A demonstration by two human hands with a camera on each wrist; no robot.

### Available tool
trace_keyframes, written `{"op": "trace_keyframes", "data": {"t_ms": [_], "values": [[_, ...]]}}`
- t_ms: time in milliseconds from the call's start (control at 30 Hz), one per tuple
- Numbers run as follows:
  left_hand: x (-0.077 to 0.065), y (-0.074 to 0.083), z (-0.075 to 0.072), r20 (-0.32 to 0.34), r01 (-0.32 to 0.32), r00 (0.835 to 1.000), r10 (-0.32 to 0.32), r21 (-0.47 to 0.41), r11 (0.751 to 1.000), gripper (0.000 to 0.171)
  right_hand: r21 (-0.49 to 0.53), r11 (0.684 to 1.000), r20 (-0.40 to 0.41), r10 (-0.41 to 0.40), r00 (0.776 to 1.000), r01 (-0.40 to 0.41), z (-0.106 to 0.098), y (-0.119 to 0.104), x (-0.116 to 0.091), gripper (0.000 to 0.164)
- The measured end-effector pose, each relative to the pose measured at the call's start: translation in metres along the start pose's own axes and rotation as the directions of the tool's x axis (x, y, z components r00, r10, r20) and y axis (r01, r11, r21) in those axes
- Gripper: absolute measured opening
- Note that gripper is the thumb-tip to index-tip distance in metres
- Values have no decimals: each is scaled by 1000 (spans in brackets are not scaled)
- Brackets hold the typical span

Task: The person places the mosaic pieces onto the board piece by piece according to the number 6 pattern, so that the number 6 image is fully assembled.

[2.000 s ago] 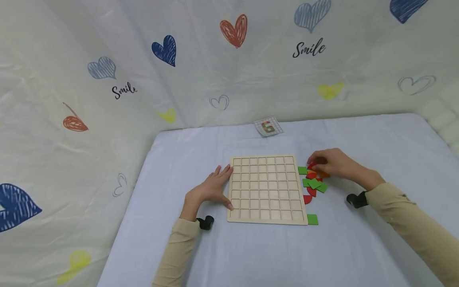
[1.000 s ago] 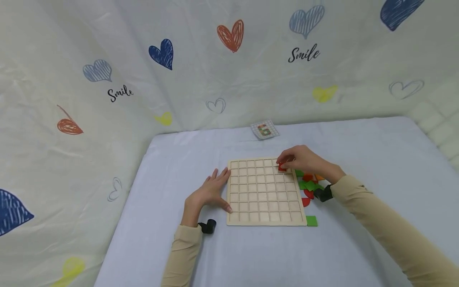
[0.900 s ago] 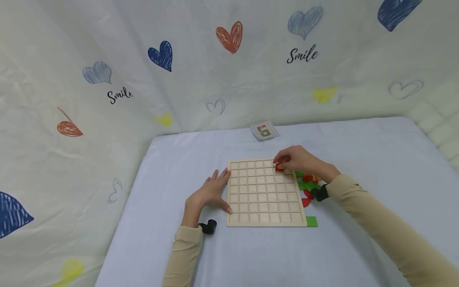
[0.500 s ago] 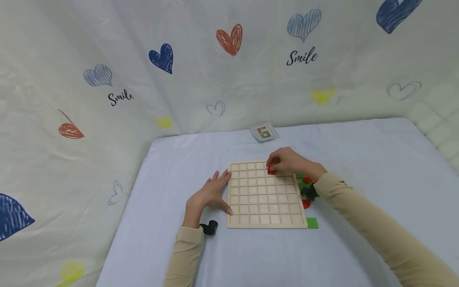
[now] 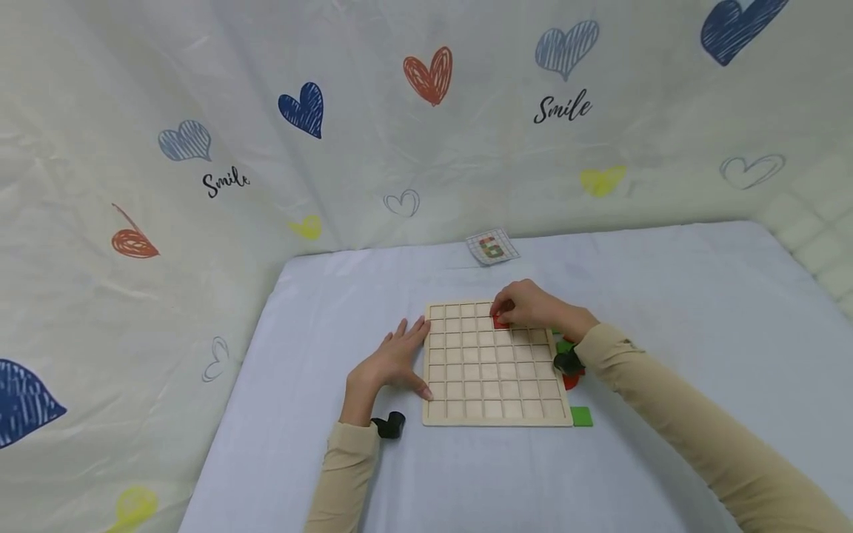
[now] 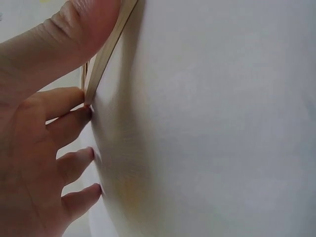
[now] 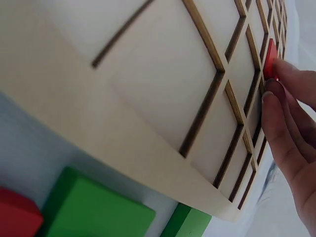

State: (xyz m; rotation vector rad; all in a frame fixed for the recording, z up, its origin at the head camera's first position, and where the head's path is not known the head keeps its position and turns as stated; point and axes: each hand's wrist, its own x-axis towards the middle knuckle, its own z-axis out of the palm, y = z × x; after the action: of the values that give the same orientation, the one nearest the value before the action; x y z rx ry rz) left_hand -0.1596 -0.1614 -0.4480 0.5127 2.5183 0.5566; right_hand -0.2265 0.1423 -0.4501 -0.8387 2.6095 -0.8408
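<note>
A wooden grid board with square cells lies flat on the white-covered table. My left hand rests at its left edge, fingers spread, with thumb and fingertips touching the frame; the left wrist view has the board's edge beside the thumb. My right hand is over the upper part of the board and pinches a red tile between thumb and fingers, at a cell in the second row from the top. In the right wrist view the red tile stands tilted against the grid, partly hidden by the fingers.
Right of the board lie green and red pieces, partly hidden by the right wrist; a green square sits by the lower right corner. The right wrist view has a green piece and a red one. A pattern card lies behind the board.
My right hand has gone from the loose pieces at the right to the board's upper cells, carrying a red tile leftward and down onto the grid. The left hand has stayed at the board's edge.
</note>
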Motion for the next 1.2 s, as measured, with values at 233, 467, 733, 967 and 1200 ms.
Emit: {"op": "trace_keyframes", "data": {"t_ms": [233, 467, 733, 967, 1200], "values": [[1, 1, 2, -6, 15, 1000, -15, 6, 1000, 135, 28, 1000, -25, 15, 1000, -14, -2, 2, -7, 9], [1, 1, 3, -6, 16, 1000, -16, 8, 1000, 134, 39, 998, -55, 47, 997, -45, -10, 6, -22, 10], [-1, 3, 4, -4, 17, 1000, -17, 11, 1000, 133, 31, 994, -70, 102, 992, -100, -25, 16, -44, 13], [-2, 4, 4, -11, 9, 1000, -9, 12, 1000, 133, -16, 991, -70, 135, 988, -136, -34, 28, -66, 12], [-2, 5, 4, -17, 11, 1000, -11, 8, 1000, 133, 13, 979, -30, 204, 978, -204, -39, 41, -83, 13]]}}
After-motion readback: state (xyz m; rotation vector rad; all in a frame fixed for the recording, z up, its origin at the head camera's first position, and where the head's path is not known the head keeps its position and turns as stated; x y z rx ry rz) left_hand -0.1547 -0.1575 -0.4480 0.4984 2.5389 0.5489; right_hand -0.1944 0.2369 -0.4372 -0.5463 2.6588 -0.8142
